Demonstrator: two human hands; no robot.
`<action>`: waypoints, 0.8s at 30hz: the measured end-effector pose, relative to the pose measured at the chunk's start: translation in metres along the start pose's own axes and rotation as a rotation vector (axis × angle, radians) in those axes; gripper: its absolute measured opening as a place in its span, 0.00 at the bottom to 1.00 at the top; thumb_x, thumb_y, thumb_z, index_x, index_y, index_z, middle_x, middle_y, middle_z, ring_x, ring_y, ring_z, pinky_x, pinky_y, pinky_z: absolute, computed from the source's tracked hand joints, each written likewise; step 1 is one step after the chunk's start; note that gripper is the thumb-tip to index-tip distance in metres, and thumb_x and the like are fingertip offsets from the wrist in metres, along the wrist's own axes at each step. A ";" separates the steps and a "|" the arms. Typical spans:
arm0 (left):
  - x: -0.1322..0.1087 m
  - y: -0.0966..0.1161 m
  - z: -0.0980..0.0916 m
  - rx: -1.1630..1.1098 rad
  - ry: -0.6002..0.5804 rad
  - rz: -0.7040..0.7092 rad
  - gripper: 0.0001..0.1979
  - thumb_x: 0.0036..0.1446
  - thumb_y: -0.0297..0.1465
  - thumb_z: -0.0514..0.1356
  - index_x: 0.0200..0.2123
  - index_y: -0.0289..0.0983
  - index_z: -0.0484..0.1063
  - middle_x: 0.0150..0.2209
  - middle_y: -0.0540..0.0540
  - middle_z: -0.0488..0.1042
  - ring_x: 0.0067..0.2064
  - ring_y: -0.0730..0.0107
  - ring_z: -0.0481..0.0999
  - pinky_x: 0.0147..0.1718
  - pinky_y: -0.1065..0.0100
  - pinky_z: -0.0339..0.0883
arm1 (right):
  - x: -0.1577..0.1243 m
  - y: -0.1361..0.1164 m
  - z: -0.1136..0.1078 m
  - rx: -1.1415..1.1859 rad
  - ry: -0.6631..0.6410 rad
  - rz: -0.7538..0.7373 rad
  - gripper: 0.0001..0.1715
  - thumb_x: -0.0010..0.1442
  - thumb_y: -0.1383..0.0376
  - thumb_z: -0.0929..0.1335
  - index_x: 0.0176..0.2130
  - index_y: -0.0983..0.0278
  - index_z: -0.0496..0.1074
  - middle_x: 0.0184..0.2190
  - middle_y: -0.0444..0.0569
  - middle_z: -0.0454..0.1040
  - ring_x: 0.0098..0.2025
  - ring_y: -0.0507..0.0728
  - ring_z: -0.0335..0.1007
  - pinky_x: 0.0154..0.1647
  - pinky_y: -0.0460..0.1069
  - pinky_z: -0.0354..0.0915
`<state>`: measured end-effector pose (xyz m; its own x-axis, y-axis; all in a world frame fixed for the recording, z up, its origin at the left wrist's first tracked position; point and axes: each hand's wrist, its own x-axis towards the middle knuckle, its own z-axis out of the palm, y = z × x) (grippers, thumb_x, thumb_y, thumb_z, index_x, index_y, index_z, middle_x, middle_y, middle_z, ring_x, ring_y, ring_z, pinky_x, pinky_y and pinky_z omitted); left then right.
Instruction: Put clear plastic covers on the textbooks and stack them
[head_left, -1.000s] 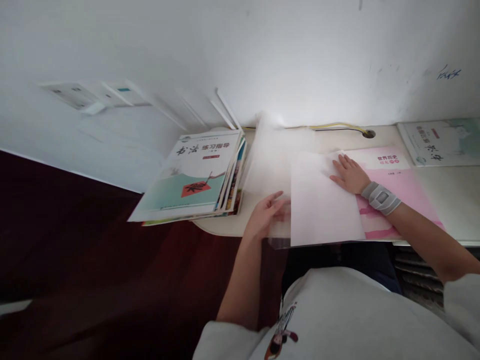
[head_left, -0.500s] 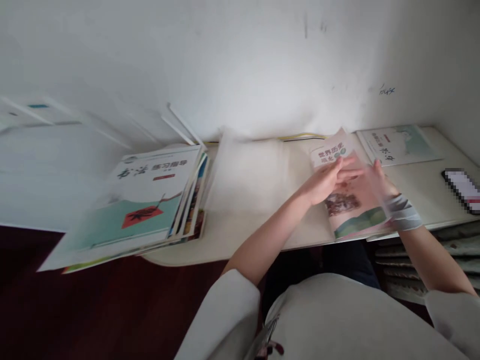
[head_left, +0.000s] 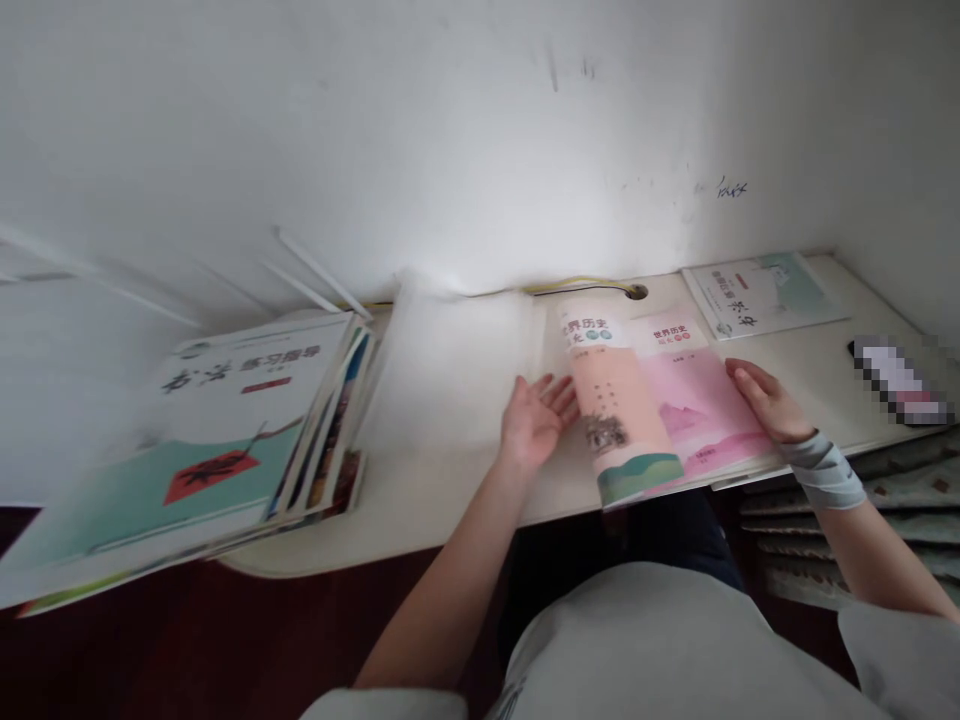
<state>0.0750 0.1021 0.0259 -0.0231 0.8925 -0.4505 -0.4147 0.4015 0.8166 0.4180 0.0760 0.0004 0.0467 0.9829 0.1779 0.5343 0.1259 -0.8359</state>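
A peach booklet with a green hill at its foot lies bowed over the left part of a pink booklet. My left hand is open, palm turned up and fingers spread, with its fingertips at the peach booklet's left edge. On the other side, my right hand rests along the pink booklet's right edge, its fingers side by side and slightly bent. A grey-white wrap goes round my right wrist. The undersides of both booklets are hidden.
A stack of books with a white and green cover on top stands at the left of the white desk. A translucent sheet lies mid-desk. Behind right are another booklet, a phone and a cable hole.
My left hand has moved left off the peach booklet's cover. The peach booklet has shifted left, uncovering the pink one. My right hand stays at the right side. The view has shifted.
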 end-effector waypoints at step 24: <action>0.008 -0.047 0.085 1.618 -0.332 0.767 0.41 0.61 0.52 0.41 0.67 0.31 0.37 0.68 0.33 0.38 0.68 0.48 0.35 0.63 0.44 0.33 | 0.005 -0.042 -0.019 0.454 -0.048 0.062 0.39 0.52 0.50 0.68 0.60 0.53 0.55 0.38 0.47 0.75 0.31 0.55 0.73 0.32 0.53 0.70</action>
<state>0.1712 0.1079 0.0147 0.4831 0.8729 0.0680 0.7955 -0.4701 0.3824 0.4122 0.0730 0.0464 0.0225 0.9942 0.1049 0.1072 0.1020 -0.9890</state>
